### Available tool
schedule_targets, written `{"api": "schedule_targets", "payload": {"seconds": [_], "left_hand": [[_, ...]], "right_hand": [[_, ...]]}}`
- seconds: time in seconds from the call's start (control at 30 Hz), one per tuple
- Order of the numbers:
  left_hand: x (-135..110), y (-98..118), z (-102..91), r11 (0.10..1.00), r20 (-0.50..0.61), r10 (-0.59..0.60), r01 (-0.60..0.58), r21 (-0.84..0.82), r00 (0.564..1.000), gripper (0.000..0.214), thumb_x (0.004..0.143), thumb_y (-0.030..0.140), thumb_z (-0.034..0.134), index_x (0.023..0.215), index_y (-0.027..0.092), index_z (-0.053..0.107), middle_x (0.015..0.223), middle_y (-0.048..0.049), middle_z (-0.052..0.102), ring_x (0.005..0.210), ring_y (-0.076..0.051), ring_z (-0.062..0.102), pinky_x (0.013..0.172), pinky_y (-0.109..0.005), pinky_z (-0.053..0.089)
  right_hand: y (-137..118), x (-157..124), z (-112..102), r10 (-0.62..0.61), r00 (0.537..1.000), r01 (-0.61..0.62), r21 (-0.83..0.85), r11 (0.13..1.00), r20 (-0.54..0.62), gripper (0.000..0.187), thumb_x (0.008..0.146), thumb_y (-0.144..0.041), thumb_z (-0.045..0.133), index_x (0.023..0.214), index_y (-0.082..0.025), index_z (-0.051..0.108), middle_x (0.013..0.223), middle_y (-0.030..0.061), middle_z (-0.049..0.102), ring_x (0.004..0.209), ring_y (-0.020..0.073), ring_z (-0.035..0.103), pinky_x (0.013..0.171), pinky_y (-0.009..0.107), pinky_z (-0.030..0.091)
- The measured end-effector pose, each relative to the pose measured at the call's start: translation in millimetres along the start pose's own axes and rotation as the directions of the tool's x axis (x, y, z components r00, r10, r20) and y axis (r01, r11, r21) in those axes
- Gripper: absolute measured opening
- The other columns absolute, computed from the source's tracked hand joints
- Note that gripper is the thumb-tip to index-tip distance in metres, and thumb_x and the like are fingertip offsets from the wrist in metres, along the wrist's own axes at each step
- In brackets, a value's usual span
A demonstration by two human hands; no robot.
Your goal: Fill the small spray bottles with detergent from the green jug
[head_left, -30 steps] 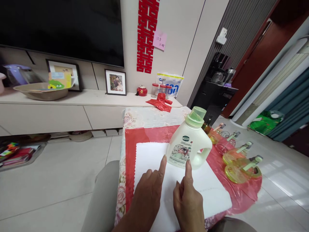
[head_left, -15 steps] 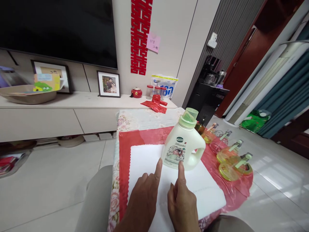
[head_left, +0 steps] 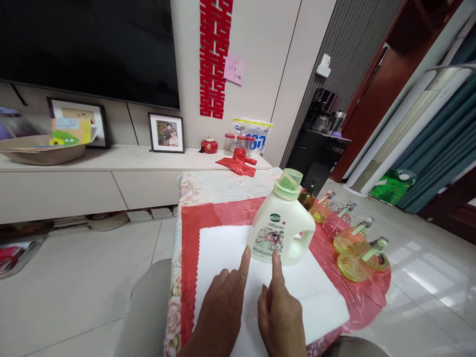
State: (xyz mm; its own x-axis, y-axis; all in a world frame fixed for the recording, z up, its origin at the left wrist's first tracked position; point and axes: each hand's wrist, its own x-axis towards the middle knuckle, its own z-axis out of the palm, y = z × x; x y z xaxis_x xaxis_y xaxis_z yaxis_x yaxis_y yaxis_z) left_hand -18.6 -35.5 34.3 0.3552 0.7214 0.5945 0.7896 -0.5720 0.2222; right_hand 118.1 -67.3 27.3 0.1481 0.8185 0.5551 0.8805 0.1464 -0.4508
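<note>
A white detergent bottle (head_left: pixel 282 223) with a pale green cap stands upright on a white cloth (head_left: pixel 230 248) spread over a red sheet (head_left: pixel 223 210). My left hand (head_left: pixel 225 307) lies on the cloth with its index finger stretched out, the tip at the bottle's lower left edge. My right hand (head_left: pixel 280 317) has its other fingers curled and its index finger pointing up at the foot of the bottle's label. Neither hand holds anything.
Several round glass bottles (head_left: pixel 351 245) with yellow and pink liquid sit in a row on the red sheet to the right of the cloth. Beyond the small table is a low TV cabinet (head_left: pixel 111 173) with photo frames, jars and a red bag (head_left: pixel 236 166).
My hands and the bottle have kept their positions relative to each other. The view has shifted, so everything sits a little further left in the frame.
</note>
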Motion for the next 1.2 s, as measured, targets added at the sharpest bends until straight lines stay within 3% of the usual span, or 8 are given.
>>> {"api": "schedule_targets", "payload": {"seconds": [0.13, 0.23, 0.37, 0.53, 0.7, 0.87, 1.07, 1.2], "left_hand": [[3, -3, 5.4, 0.999, 0.023, -0.035, 0.035, 0.017, 0.999, 0.076, 0.095, 0.002, 0.025, 0.159, 0.018, -0.012, 0.085, -0.0037, 0.065, 0.07, -0.019, 0.058, 0.07, -0.035, 0.053], [24, -8, -5.3, 0.998, -0.032, -0.069, 0.068, -0.013, 0.997, 0.077, 0.093, 0.002, 0.026, 0.16, 0.019, -0.009, 0.1, -0.0093, 0.067, 0.085, -0.023, 0.062, 0.08, -0.042, 0.054], [80, -8, -37.6, 0.965, -0.073, -0.086, 0.064, -0.254, 0.994, 0.076, 0.095, 0.012, 0.039, 0.16, 0.021, 0.001, 0.135, -0.0169, 0.056, 0.124, -0.031, 0.054, 0.098, -0.05, 0.05], [158, -2, -56.9, 0.74, 0.03, -0.121, 0.111, -0.663, 0.992, 0.09, 0.087, 0.028, 0.064, 0.158, 0.018, 0.009, 0.151, -0.0209, 0.041, 0.141, -0.034, 0.04, 0.111, -0.056, 0.039], [207, 1, -42.2, 0.557, 0.179, -0.104, 0.206, -0.805, 0.978, 0.107, 0.075, 0.035, 0.079, 0.157, 0.013, 0.013, 0.147, -0.0235, 0.049, 0.137, -0.037, 0.046, 0.112, -0.057, 0.036], [220, 4, -32.8, 0.473, 0.219, -0.049, 0.216, -0.854, 0.974, 0.112, 0.072, 0.037, 0.081, 0.158, 0.017, 0.013, 0.135, -0.0176, 0.061, 0.123, -0.034, 0.059, 0.106, -0.053, 0.043], [225, 12, -33.3, 0.461, 0.194, -0.103, 0.22, -0.86, 0.975, 0.099, 0.068, 0.033, 0.083, 0.152, 0.018, 0.031, 0.134, -0.0163, 0.062, 0.119, -0.032, 0.062, 0.104, -0.051, 0.047], [237, 13, -45.8, 0.341, 0.084, -0.102, 0.114, -0.933, 0.991, 0.069, 0.072, 0.033, 0.08, 0.133, 0.017, 0.051, 0.127, -0.0145, 0.067, 0.111, -0.027, 0.066, 0.099, -0.045, 0.051]], "right_hand": [[10, -1, 4, -0.005, 1.0, 0.005, 0.052, 0.999, -0.001, 0.06, 0.098, -0.022, 0.036, 0.157, -0.016, 0.03, 0.057, -0.0037, 0.059, 0.042, 0.0163, 0.056, 0.057, 0.03, 0.057], [25, 0, 9, -0.012, 1.0, 0.014, 0.15, 0.989, -0.012, 0.051, 0.099, -0.032, 0.044, 0.147, -0.014, 0.048, 0.065, -0.0001, 0.062, 0.049, 0.0155, 0.057, 0.061, 0.029, 0.056], [49, 2, 20, 0.091, 0.996, -0.093, 0.275, 0.957, 0.018, 0.049, 0.096, -0.049, 0.052, 0.121, -0.011, 0.069, 0.06, -0.0013, 0.058, 0.05, 0.0145, 0.055, 0.055, 0.025, 0.051], [65, -3, 39, 0.18, 0.983, -0.177, 0.353, 0.919, 0.025, 0.057, 0.094, -0.061, 0.051, 0.109, -0.011, 0.074, 0.055, -0.0026, 0.054, 0.047, 0.014, 0.053, 0.05, 0.024, 0.046], [73, -11, 55, 0.193, 0.981, -0.184, 0.356, 0.916, 0.01, 0.062, 0.093, -0.065, 0.048, 0.109, -0.011, 0.074, 0.055, -0.0019, 0.054, 0.047, 0.0147, 0.052, 0.053, 0.025, 0.048], [82, -14, 64, 0.203, 0.979, -0.201, 0.349, 0.915, 0.032, 0.065, 0.091, -0.067, 0.048, 0.109, -0.01, 0.075, 0.055, -0.0004, 0.055, 0.047, 0.0159, 0.052, 0.055, 0.026, 0.05], [82, -13, 64, 0.212, 0.977, -0.211, 0.353, 0.911, 0.037, 0.065, 0.09, -0.067, 0.049, 0.108, -0.01, 0.075, 0.055, 0.0006, 0.056, 0.048, 0.0168, 0.054, 0.057, 0.026, 0.051], [77, -12, 57, 0.206, 0.977, -0.211, 0.346, 0.914, 0.052, 0.062, 0.09, -0.066, 0.05, 0.109, -0.012, 0.075, 0.055, 0.0002, 0.057, 0.048, 0.0167, 0.054, 0.056, 0.026, 0.05]]}}
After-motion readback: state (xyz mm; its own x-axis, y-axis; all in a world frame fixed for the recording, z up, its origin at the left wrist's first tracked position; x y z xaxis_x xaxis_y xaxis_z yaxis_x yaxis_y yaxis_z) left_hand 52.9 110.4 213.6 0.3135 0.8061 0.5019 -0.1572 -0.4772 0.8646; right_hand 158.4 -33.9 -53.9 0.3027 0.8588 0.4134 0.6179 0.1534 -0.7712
